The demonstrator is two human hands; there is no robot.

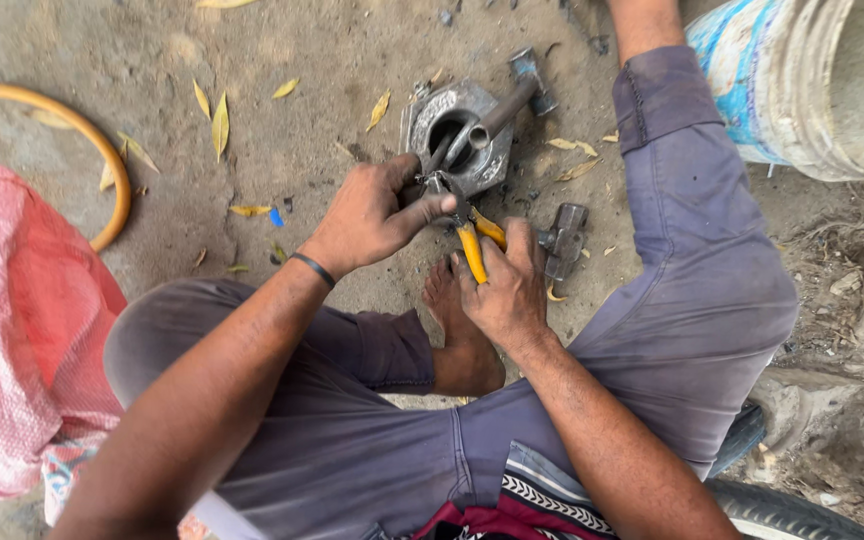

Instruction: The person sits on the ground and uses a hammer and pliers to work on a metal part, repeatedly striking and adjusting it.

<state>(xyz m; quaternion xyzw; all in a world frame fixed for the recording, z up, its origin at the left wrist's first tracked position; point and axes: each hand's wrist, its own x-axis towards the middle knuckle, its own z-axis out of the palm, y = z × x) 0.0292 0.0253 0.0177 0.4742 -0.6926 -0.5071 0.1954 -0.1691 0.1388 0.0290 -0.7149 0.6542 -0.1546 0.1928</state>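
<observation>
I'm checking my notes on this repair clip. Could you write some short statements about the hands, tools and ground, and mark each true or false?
1. The right hand grips yellow-handled pliers. True.
2. The left hand lies flat on the pink mesh sack. False: it holds a small part at the pliers' tip.
3. The round grey metal housing sits on the dirt ground. True.
4. The person wears shoes. False: the bare foot shows.

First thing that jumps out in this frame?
Centre frame: the right hand grips yellow-handled pliers, while the left hand steadies their nose at a round grey metal housing on the dirt ground. A pink mesh sack lies at the left edge.
</observation>
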